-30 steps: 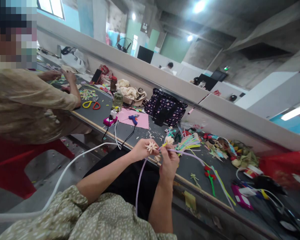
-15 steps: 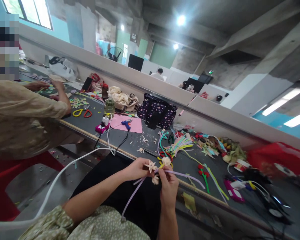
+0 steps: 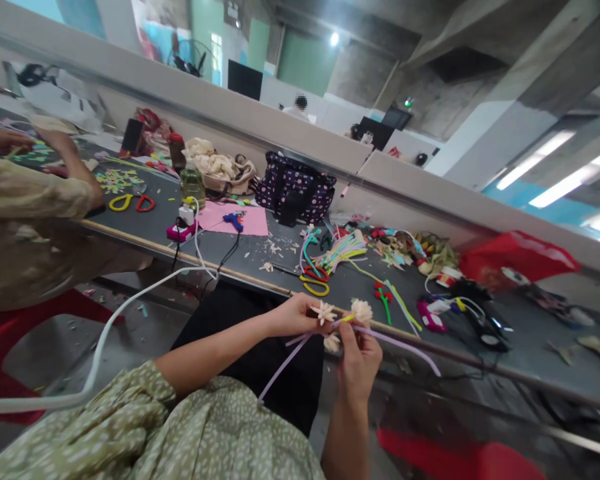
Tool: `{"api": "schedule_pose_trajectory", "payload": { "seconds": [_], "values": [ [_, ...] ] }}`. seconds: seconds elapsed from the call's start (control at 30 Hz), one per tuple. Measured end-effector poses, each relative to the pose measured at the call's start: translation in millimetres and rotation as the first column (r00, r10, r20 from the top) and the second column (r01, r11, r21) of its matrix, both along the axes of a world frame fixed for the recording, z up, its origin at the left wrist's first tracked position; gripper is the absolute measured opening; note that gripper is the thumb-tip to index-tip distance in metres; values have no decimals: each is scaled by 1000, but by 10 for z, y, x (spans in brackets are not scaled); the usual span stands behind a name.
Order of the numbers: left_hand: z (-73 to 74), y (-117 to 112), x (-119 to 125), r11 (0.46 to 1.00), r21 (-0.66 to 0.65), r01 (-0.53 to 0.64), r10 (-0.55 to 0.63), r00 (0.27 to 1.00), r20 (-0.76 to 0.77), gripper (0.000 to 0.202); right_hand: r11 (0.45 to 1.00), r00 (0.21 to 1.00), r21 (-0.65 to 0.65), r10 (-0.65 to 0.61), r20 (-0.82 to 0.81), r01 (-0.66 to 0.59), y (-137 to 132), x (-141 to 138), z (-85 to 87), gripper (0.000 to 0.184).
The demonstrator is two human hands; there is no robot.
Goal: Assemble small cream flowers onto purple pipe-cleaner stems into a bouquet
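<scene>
Over my lap at the table's front edge, my left hand (image 3: pixel 296 315) is closed, its fingers pinching the lilac pipe-cleaner stems just behind a cream star-shaped flower (image 3: pixel 324 312). Facing it, my right hand (image 3: pixel 361 357) is closed too, thumb and fingers pressed on the stems beside a fuller cream flower (image 3: pixel 362 311). A short yellow piece (image 3: pixel 347 318) shows between the hands. Below them hangs a third cream flower (image 3: pixel 331 343). One lilac pipe cleaner (image 3: pixel 286 368) slants down towards my shirt; another lilac pipe cleaner (image 3: pixel 405 344) sticks out to the right. The fingertips' exact grip is partly hidden.
Scissors (image 3: pixel 316 288) with red and yellow handles lie beyond my hands, near bundled pipe cleaners (image 3: pixel 347 250). A blue glue gun (image 3: pixel 235 220) rests on a pink sheet (image 3: pixel 257 223). A white cable (image 3: pixel 100 357) hangs at left, where a co-worker's arm (image 3: pixel 75 167) reaches over the table.
My view has turned and shifted, so the table sits higher and further left. Both hands, with the flowers between them, have moved right along the table edge, their grip much the same.
</scene>
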State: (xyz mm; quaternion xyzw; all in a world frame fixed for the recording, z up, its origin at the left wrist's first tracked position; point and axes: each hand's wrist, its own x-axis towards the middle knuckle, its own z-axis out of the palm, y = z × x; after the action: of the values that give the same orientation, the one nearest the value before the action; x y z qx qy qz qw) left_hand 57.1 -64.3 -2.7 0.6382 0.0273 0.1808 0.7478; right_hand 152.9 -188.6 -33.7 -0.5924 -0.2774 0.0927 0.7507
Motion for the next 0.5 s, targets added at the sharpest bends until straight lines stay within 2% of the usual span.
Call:
{"api": "schedule_pose_trajectory", "payload": {
  "seconds": [0.07,0.13,0.37,0.5],
  "values": [
    [2,-57,25,999,-41,33,-33,999,-2,27,998,999,39,-45,29,44,-35,-3,60,15],
    [-26,-55,6,996,-82,24,-26,999,-20,28,998,999,60,-28,33,26,7,-24,99,13],
    [-123,229,-311,968,-186,-168,144,980,-135,36,990,991,54,129,28,-130,420,-278,95,13],
    [-126,318,-468,941,-250,-228,195,969,-150,37,990,991,38,134,-8,-134,547,-414,57,14]
  ]
}}
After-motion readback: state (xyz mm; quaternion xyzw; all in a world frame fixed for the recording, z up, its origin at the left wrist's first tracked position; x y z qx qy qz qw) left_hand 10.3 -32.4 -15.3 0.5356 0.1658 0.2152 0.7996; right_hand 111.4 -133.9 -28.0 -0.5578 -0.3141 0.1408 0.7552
